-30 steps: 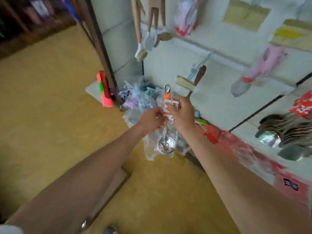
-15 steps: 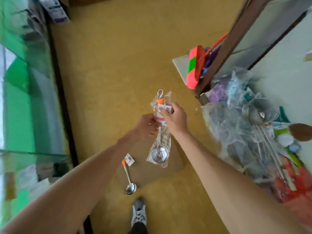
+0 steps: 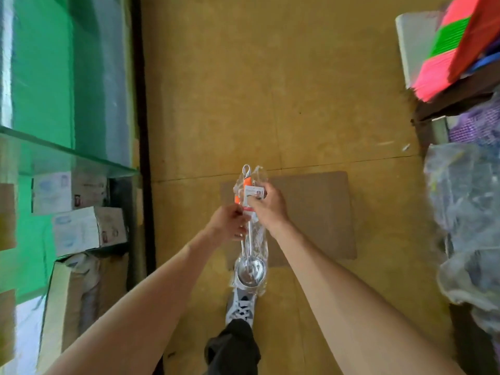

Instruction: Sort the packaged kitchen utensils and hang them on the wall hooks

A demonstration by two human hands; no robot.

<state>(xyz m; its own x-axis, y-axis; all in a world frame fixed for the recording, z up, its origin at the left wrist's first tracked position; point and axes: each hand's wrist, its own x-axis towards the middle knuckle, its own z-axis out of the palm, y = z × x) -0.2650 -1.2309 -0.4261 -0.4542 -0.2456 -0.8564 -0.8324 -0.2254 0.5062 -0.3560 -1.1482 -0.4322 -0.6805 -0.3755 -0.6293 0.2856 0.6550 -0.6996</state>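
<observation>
Fingers of left hand (image 3: 228, 223) and right hand (image 3: 270, 208) pinch the packaged ladle (image 3: 250, 272).

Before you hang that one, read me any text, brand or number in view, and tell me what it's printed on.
Nothing in this frame can be read.
On the paper tag of the packaged ladle: red and dark print, too blurred to read.
On the upper white box at left: blue and red marks, too blurred.
On the lower white box: similar marks, too blurred.
</observation>
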